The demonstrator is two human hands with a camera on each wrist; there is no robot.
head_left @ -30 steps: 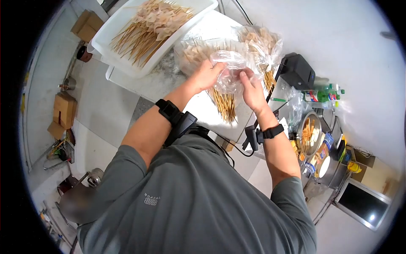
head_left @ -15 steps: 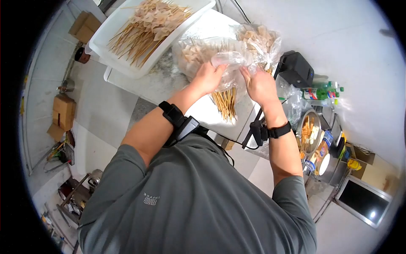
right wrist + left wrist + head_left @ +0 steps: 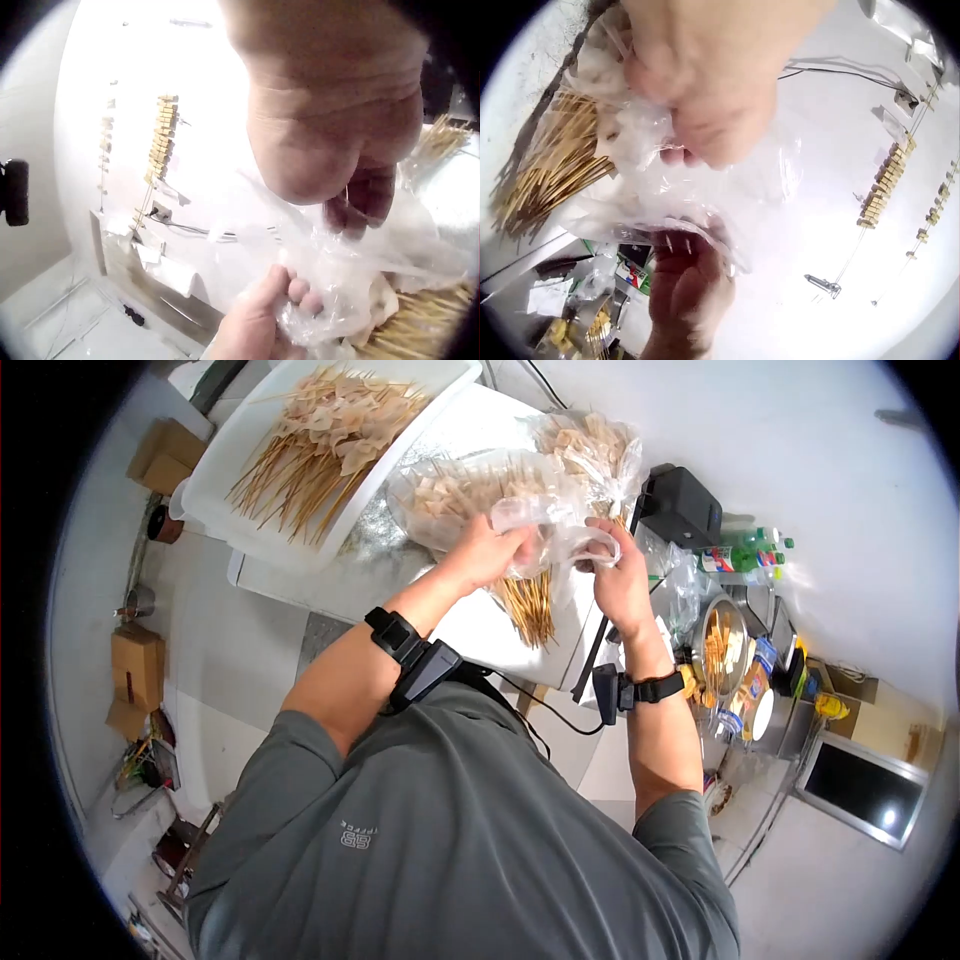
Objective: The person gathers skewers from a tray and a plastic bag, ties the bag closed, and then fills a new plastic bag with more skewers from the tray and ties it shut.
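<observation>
A clear plastic bag [image 3: 470,490] of skewered pale pieces lies on the table, its wooden sticks [image 3: 527,610] pointing toward the person. The left hand [image 3: 488,552] grips the gathered plastic near the sticks; in the right wrist view the left hand [image 3: 259,315] has its fingers curled in the film. The right hand [image 3: 622,582] holds the bag's loose edge, pulled out into a loop at the right; the left wrist view shows the right hand [image 3: 686,289] with its fingers behind the clear film. A second bag of skewers [image 3: 595,450] lies just behind.
A white tub [image 3: 345,525] of loose skewers stands at the left of the table. Right of the bags are a black box [image 3: 682,507], green bottles [image 3: 745,550] and a metal bowl of food [image 3: 740,660]. Clips [image 3: 885,184] hang on a wall line in the left wrist view.
The right hand's plastic edge has opened into a wider loop beside the left hand. The head view has shifted, so the table and tub appear further left.
</observation>
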